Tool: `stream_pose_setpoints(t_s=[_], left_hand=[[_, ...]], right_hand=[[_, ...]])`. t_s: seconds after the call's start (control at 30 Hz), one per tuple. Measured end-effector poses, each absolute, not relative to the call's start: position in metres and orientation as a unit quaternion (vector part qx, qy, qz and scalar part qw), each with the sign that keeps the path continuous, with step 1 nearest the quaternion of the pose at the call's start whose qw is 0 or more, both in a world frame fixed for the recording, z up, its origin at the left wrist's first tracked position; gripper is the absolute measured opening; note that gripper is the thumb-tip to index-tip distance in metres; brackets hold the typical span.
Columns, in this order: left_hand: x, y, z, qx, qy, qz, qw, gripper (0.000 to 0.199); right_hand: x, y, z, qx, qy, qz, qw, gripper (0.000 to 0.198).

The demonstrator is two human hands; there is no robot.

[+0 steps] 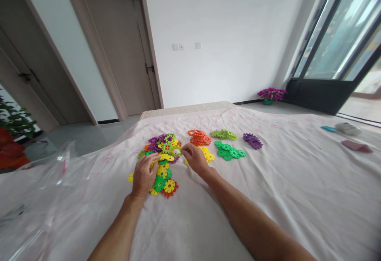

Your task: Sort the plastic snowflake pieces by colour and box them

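Left hand (145,174) flat, open on mixed snowflake pieces (162,161); right hand (194,157) pinched on light-green piece (177,148), bed (268,197)

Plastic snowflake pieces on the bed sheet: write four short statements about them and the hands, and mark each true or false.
1. The left hand rests on the mixed pile. True.
2. The right hand pinches a purple piece. False: its fingers pinch a light green piece.
3. The orange pile lies apart from the mixed pile. True.
4. The purple pile sits left of the mixed pile. False: it is farthest right of the sorted piles.
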State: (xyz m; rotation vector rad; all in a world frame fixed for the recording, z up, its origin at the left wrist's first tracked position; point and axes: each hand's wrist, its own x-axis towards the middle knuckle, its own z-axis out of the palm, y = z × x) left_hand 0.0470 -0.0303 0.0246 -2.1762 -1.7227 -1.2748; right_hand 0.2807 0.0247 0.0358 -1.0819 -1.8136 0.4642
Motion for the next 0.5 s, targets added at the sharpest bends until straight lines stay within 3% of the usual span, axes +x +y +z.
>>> stream_pose_setpoints(t_s=[0.13, 0.23, 0.5], left_hand=[[0.03, -0.027, 0.022, -0.628, -0.65, -0.418, 0.094, 0.031], [0.02, -0.022, 0.017, -0.571, -0.722, -0.384, 0.065, 0.037], [0.012, -0.011, 0.006, -0.542, -0.758, -0.363, -0.022, 0.04]], right_hand=[[0.328, 0.055, 0.051, -0.518, -0.634, 0.157, 0.552, 0.02], [0.373, 0.076, 0.059, -0.593, -0.559, 0.122, 0.567, 0.026], [0.464, 0.114, 0.044, -0.734, -0.47, 0.1, 0.481, 0.031]])
